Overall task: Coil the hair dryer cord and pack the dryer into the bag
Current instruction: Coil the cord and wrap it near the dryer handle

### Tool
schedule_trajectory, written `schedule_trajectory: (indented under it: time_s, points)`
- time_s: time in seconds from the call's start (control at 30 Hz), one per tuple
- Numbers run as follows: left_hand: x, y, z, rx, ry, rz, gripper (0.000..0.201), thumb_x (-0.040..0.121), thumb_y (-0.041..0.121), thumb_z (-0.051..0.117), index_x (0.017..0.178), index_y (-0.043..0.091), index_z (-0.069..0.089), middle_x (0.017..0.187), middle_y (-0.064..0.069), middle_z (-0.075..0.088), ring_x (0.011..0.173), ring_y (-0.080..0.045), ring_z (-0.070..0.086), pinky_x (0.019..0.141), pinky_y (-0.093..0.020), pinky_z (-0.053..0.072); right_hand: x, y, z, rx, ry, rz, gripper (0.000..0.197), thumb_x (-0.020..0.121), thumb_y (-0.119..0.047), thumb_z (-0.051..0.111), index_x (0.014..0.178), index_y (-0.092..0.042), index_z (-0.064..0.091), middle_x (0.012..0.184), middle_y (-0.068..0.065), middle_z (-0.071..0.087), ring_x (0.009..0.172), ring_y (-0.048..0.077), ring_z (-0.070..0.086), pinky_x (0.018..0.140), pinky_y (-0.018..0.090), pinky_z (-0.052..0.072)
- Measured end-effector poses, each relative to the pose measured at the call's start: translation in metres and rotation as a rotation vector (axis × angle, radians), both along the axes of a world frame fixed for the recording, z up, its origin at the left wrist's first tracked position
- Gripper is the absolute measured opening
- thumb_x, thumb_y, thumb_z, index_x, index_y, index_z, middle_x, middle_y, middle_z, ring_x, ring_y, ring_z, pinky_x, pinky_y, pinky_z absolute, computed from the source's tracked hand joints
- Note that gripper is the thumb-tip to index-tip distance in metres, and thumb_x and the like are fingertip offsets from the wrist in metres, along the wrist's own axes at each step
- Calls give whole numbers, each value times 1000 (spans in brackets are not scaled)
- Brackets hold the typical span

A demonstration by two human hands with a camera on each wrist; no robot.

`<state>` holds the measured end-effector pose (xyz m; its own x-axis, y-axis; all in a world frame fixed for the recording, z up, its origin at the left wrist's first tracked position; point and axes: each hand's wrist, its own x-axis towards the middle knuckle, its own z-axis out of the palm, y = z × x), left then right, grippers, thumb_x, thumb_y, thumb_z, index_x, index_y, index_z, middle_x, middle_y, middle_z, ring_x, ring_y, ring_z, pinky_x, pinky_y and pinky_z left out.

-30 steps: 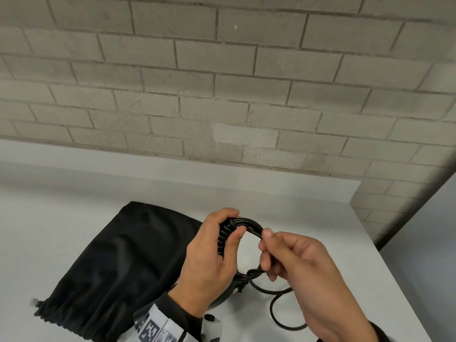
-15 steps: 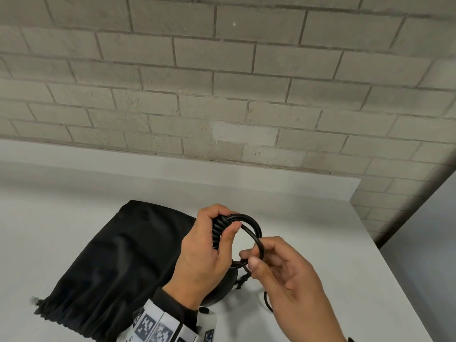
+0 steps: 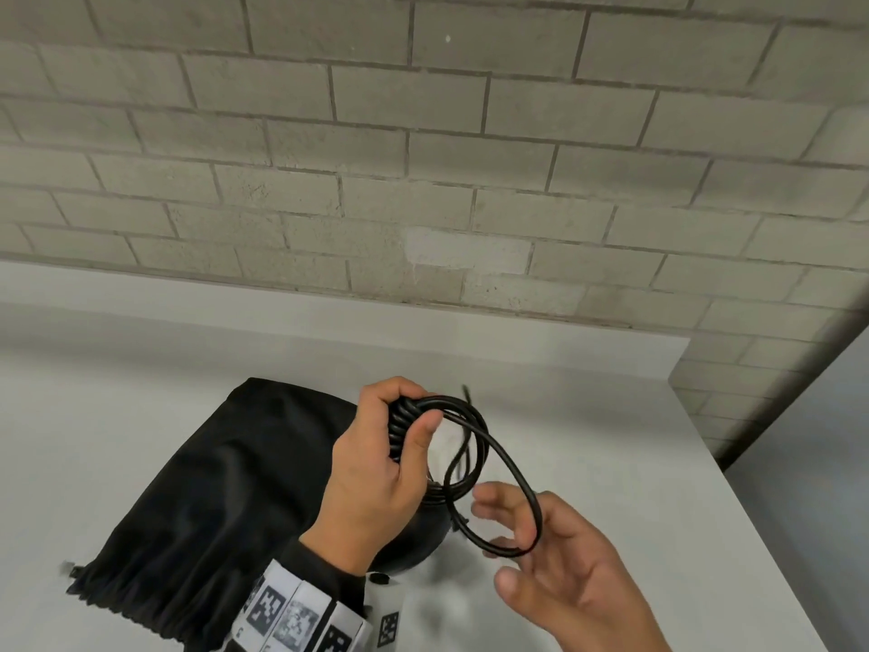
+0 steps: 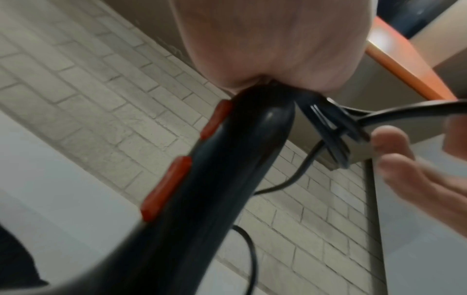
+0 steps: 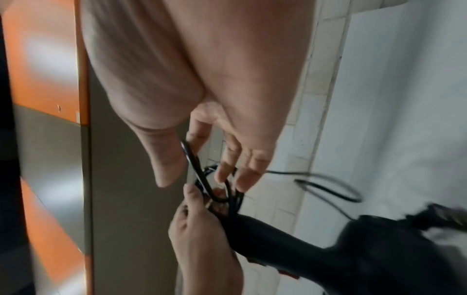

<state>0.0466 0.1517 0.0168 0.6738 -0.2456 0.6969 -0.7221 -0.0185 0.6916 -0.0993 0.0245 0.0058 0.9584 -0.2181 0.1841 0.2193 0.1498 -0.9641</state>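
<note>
I see left hand [image 3: 376,468] fingers curled round the coiled cord [image 3: 425,432] atop the dryer [image 4: 202,189] handle; right hand [image 3: 559,557] fingers spread, one loop draped over them.

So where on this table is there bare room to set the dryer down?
Bare table lies between the black bag and the brick wall, and right of the hands toward the table's right edge. It is crowded at the front middle, where the left hand, right hand, cord and dryer sit beside the bag.
</note>
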Motion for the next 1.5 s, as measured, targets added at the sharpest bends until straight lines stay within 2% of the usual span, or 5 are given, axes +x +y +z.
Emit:
schedule_trajectory:
  time_s: [0.4, 0.73, 1.07, 1.3, 1.5]
  points:
    - [7, 5, 0, -31, 15, 14, 18, 92, 35, 54, 108, 33, 48, 96, 20, 62, 76, 3, 63, 66, -3, 44, -22, -12, -22, 262, 48, -84, 59, 58, -46, 90, 86, 3, 70, 42, 10, 43, 40, 24, 44, 46, 28, 39]
    - [7, 3, 0, -13, 24, 5, 17, 91, 37, 54, 106, 36, 47, 97, 15, 62, 77, -1, 64, 67, -3, 44, -21, -49, -53, 424, -220, 253, 11, 92, 10, 54, 97, 0, 53, 123, 43, 46, 129, 51, 38, 108, 42, 38]
    - [10, 4, -2, -9, 83, -47, 15, 92, 45, 53, 106, 48, 48, 82, 11, 64, 54, -9, 63, 54, -13, 47, -45, -72, -46, 921, -323, -163, 36, 102, 7, 3, 127, 31, 14, 105, 46, 43, 105, 64, 41, 100, 73, 15]
    - [11, 4, -2, 3, 63, -41, 14, 92, 42, 54, 105, 43, 48, 86, 12, 64, 59, -6, 64, 57, -10, 46, -43, -72, -34, 380, 227, -383, 73, 63, -45, 87, 91, 18, 62, 51, 0, 26, 39, 14, 33, 47, 34, 40]
    - [3, -2, -1, -20, 47, -24, 13, 92, 38, 54, 103, 36, 48, 91, 11, 62, 69, -4, 62, 62, -7, 45, -20, -61, -45, -67, 342, -731, 18, 97, -10, 50, 94, -1, 66, 63, 15, 61, 45, 24, 45, 43, 22, 41]
